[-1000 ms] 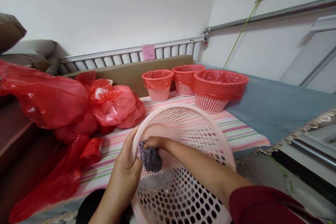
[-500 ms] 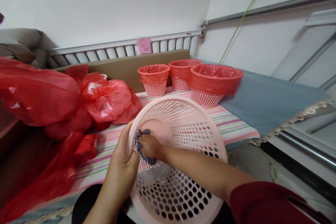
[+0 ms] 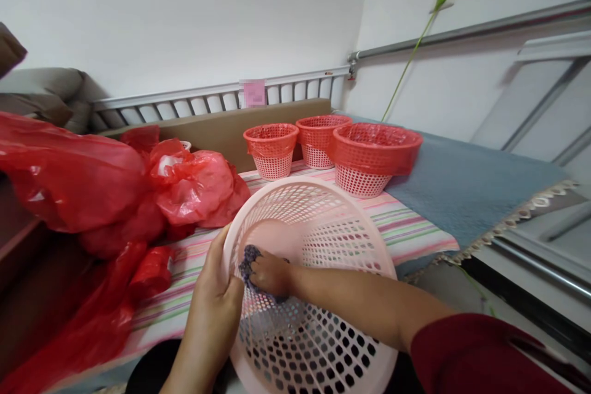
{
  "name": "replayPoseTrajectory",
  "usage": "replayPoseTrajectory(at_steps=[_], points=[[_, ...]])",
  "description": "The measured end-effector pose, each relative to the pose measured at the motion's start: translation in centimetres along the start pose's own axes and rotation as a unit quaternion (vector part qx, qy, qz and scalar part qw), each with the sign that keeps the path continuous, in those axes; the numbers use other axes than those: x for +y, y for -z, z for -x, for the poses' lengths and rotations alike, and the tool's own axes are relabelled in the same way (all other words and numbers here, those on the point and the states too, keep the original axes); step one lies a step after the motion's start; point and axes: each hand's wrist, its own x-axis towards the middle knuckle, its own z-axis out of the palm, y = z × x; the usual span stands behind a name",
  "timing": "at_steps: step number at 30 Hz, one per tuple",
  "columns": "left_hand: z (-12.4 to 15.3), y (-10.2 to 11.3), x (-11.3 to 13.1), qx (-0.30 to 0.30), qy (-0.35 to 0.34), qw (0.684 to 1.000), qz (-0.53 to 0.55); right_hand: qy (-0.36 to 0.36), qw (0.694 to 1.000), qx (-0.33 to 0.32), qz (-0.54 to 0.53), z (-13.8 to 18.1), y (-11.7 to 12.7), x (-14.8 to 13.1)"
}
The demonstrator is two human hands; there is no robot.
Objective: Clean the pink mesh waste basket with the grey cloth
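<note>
A pale pink perforated basket (image 3: pixel 332 221) lies tilted toward me over the edge of a striped cloth. My left hand (image 3: pixel 216 295) grips its near-left rim. My right hand (image 3: pixel 271 273) is inside the basket, fingers closed on a dark purple-grey rag (image 3: pixel 247 258) pressed against the inner wall. A dark red sleeve covers my right forearm at the lower right.
Three red mesh baskets (image 3: pixel 271 149) lined with red bags stand behind on the striped cloth (image 3: pixel 410 229). A heap of red plastic bags (image 3: pixel 138 191) lies to the left. A grey-blue cover (image 3: pixel 471 184) spreads right; a white rail (image 3: pixel 203 97) runs along the wall.
My right hand has rubbed the rag lower and a little left along the basket's inner wall. The left hand keeps its grip on the rim. The view shifted slightly.
</note>
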Motion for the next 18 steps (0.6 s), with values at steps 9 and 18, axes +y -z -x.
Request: replayPoseTrajectory(at_steps=[9, 18], points=[[0.3, -0.6, 0.5, 0.002, -0.025, 1.000, -0.004, -0.223, 0.973, 0.016, -0.048, -1.9, 1.5, 2.6], [0.4, -0.5, 0.0, -0.006, -0.043, 0.999, -0.021, -0.396, 0.917, -0.011, -0.054, -0.1, 2.2, 4.4]])
